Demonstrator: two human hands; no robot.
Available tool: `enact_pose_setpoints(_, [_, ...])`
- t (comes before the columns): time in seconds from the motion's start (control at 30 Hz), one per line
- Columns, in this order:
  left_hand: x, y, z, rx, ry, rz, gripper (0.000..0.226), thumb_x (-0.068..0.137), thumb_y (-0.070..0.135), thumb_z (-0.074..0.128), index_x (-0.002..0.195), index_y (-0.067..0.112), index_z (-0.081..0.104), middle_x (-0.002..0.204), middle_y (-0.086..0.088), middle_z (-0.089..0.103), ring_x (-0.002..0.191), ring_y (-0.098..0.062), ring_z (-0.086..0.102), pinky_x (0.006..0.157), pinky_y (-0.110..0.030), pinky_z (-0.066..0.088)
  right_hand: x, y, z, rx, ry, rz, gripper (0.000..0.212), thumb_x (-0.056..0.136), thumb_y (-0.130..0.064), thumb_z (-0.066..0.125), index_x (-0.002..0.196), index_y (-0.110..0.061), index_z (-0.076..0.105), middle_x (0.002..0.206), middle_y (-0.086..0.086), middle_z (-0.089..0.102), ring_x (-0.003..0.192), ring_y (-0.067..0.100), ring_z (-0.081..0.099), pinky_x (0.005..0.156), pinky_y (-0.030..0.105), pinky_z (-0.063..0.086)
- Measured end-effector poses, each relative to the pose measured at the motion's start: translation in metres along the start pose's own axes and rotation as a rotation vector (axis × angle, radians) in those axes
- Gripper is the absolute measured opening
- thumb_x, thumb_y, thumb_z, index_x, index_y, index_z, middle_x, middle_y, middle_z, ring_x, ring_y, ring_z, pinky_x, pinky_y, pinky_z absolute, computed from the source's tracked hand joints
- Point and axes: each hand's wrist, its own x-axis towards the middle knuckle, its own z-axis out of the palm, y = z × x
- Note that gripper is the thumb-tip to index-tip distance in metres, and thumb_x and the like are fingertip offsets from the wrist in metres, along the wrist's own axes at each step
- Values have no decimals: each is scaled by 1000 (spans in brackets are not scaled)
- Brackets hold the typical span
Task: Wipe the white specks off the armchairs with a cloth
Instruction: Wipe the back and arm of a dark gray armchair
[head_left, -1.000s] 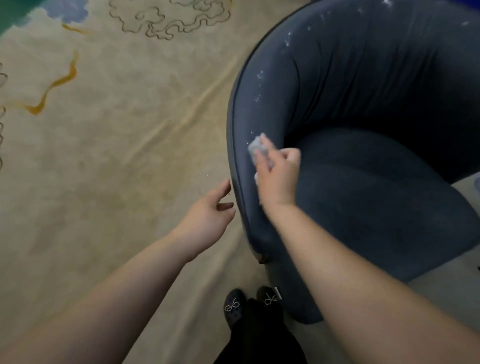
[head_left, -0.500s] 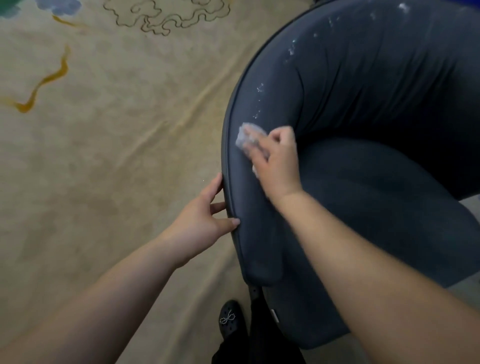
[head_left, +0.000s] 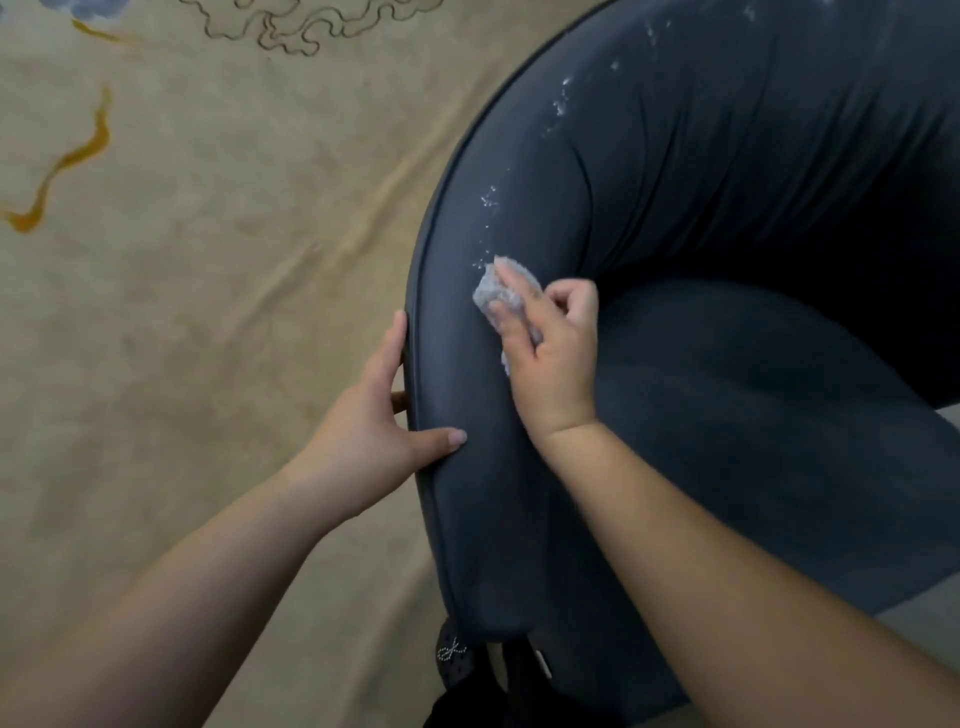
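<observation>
I see the left hand (head_left: 374, 431) gripping the armchair (head_left: 727, 415) arm edge: thumb on top, fingers (head_left: 387, 348) curled over the outer side. Beyond it, the right hand (head_left: 550, 358) presses a pale cloth (head_left: 501, 296), fingers curled on it. White specks (head_left: 488, 200) lie just past those fingertips, trailing farther up the armrest.

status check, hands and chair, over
Right hand presses cloth on armrest. Left hand grips armchair edge. Specks remain ahead. Nothing in the way.
</observation>
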Motion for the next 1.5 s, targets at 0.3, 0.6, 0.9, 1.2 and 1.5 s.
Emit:
enact_pose_setpoints(0.3, [25, 2, -8, -39, 7, 24, 111, 73, 12, 81, 151, 43, 9, 118, 51, 34, 110, 4, 57, 85, -21, 50, -85, 3, -31, -11, -111, -129, 38, 95, -35, 52, 132, -32, 53, 99, -1, 32, 89, 21, 45, 84, 40, 47])
enact_pose_setpoints(0.6, [44, 9, -14, -36, -6, 26, 107, 75, 12, 80, 151, 41, 10, 127, 40, 37, 94, 15, 60, 67, -7, 49, 41, -8, 9, 3, 25, -78, 34, 89, -24, 62, 122, -18, 66, 92, 6, 36, 80, 24, 50, 80, 35, 51])
enact_pose_setpoints(0.9, [112, 49, -48, 44, -153, 138, 96, 80, 1, 72, 150, 38, 19, 115, 49, 40, 92, 18, 58, 66, -7, 49, 45, -22, 10, -190, -57, -228, 32, 85, -20, 69, 117, -14, 69, 86, 8, 38, 78, 27, 48, 72, 36, 47])
enact_pose_setpoints(1.2, [154, 71, -68, 86, -387, 200, 98, 80, 1, 72, 152, 35, 16, 148, 19, 36, 113, -7, 58, 82, -18, 53, 74, -42, 29, -204, 91, 34, 31, 91, -26, 64, 121, -18, 66, 91, 8, 41, 76, 23, 53, 74, 38, 50])
enact_pose_setpoints(1.5, [185, 85, -75, 51, -522, 212, 95, 81, 3, 72, 151, 39, 19, 145, 17, 41, 112, -11, 60, 92, -34, 53, 130, -34, 32, -399, 232, -5, 32, 85, -19, 72, 116, -11, 69, 86, 14, 43, 77, 30, 51, 73, 44, 49])
